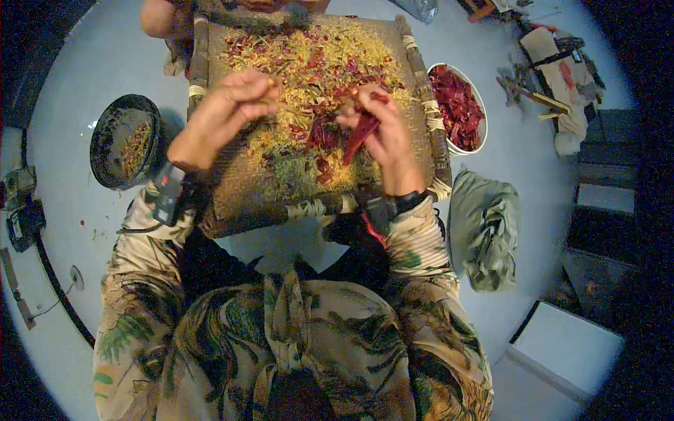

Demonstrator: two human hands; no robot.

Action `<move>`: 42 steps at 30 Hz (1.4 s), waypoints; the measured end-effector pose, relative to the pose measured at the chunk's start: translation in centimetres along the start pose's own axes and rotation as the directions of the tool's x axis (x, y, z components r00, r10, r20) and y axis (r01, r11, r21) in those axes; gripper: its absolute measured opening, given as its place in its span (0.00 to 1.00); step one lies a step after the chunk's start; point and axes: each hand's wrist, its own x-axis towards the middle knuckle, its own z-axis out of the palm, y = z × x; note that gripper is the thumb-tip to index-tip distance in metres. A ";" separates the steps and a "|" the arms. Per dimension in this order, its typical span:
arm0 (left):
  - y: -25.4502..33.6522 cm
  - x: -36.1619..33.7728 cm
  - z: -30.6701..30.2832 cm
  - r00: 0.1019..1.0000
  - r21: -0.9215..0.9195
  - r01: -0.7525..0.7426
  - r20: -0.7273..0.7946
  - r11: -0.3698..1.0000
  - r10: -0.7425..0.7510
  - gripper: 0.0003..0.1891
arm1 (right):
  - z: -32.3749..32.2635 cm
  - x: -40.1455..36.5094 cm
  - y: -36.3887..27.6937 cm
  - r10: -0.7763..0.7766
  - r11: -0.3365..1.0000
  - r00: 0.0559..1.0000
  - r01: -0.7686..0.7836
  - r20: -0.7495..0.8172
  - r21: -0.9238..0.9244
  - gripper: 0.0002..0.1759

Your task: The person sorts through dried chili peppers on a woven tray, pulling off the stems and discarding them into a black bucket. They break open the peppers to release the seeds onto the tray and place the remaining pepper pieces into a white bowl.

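A woven tray (235,200) with a bound wooden frame lies in front of me, covered with yellow seeds (344,52), red chilli pieces and stems. Over its right half, my right hand (390,137) is closed around a dried red chilli (361,133), which hangs down from the fingers. My left hand (235,105) is above the tray's left side, fingertips pinched together. Whatever is between them is too small to make out. Below and between the hands, dark red chilli pieces (323,133) rest on the seeds.
A white bucket (483,140) of dried red chillies stands right of the tray. A black basin (98,165) with some stems and bits is on the left. A grey-green bag (484,231) lies at right. Another person's knee (158,17) shows beyond the tray.
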 end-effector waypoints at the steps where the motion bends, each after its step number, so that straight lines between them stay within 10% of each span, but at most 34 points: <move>1: 0.5 -0.2 0.2 0.999 -0.061 -0.035 -0.041 0.997 0.033 0.05 | -0.2 0.0 -0.8 -0.010 0.999 0.999 0.008 -0.044 -0.046 0.06; 6: 0.9 -0.4 1.0 0.996 -0.277 -0.019 -0.089 0.961 -0.006 0.08 | -1.5 0.3 -0.9 0.122 0.911 0.992 -0.121 -0.023 -0.394 0.08; 10: 0.6 -0.3 0.6 0.998 -0.248 0.005 -0.057 0.969 -0.020 0.09 | -3.5 -0.3 2.7 0.049 0.277 0.948 0.291 0.316 -0.916 0.10; 11: 0.5 -0.2 0.5 0.999 -0.235 0.012 -0.033 0.972 -0.020 0.09 | -3.3 -1.2 2.9 0.207 0.264 0.943 0.202 0.260 -0.943 0.11; 14: 0.4 -0.3 1.2 0.999 -0.110 0.039 -0.021 0.993 -0.041 0.08 | -2.3 -2.9 4.3 0.355 -0.355 0.922 0.288 0.156 -0.889 0.13; 22: -0.6 0.0 1.6 0.998 0.184 0.052 -0.046 0.982 -0.044 0.06 | -4.1 -2.1 8.7 0.380 -0.561 0.918 0.326 0.114 -0.761 0.12; 27: -1.9 0.9 0.9 1.000 0.367 -0.011 0.028 0.930 0.001 0.06 | -2.4 -1.8 6.1 0.174 -0.504 0.983 0.146 0.065 -0.851 0.12; 31: -3.3 0.8 1.4 0.995 0.477 -0.093 0.078 0.874 0.063 0.07 | -3.4 0.3 4.8 0.036 0.538 0.994 -0.107 -0.103 -0.836 0.09; 34: -3.6 0.2 3.9 0.991 0.561 -0.132 0.066 0.818 0.114 0.11 | -0.5 -0.2 1.6 0.200 0.833 0.934 -0.321 -0.296 -0.451 0.09; 42: -3.2 -0.1 7.0 0.914 0.829 -0.332 0.164 0.450 0.372 0.13 | 1.4 -1.1 1.5 0.229 0.941 0.931 -0.287 -0.286 -0.180 0.08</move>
